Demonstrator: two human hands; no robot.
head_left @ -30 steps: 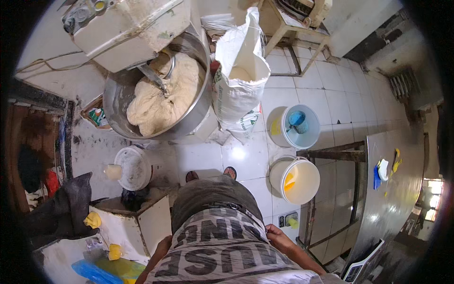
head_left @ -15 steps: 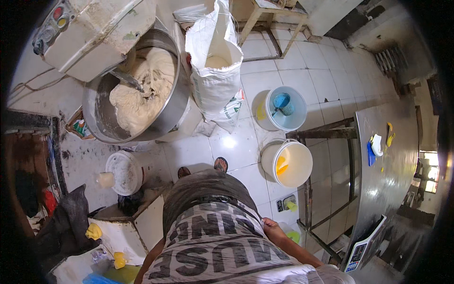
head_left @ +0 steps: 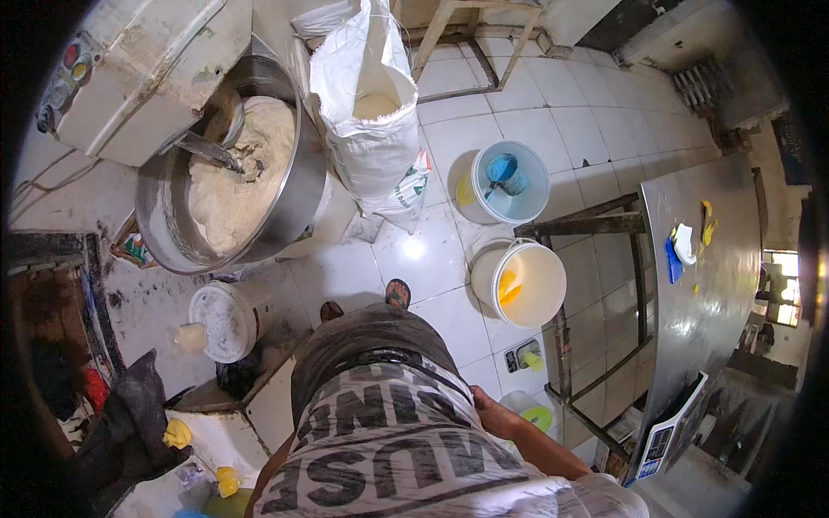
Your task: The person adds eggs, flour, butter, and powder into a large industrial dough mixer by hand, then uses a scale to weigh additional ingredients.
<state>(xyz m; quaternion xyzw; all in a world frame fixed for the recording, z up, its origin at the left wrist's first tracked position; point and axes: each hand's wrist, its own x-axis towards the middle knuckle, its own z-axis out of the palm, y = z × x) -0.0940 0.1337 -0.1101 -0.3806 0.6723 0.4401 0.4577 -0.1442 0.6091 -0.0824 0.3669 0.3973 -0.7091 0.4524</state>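
My right hand (head_left: 490, 415) is at my right side, against the edge of my grey printed shirt (head_left: 389, 449). Its fingers are mostly hidden, so I cannot make out whether they grip the cloth. On the left only part of my arm shows beside the shirt; the left hand is out of sight. Ahead to the left, a large steel mixer bowl (head_left: 289, 186) holds pale dough (head_left: 237, 194), with a metal mixing arm (head_left: 207, 152) reaching into it. Neither hand touches the bowl.
Beside the bowl stands an open white sack (head_left: 371, 164). A bucket with a blue scoop (head_left: 509, 177) and a white bucket with a yellow item (head_left: 553, 289) are to the right, near a metal table (head_left: 704, 268). A lidded tub (head_left: 226, 324) stands left of my feet.
The dough has turned and changed shape around the mixing arm. My right hand has shifted slightly at my side, with its fingers less visible. The whole view has moved a little.
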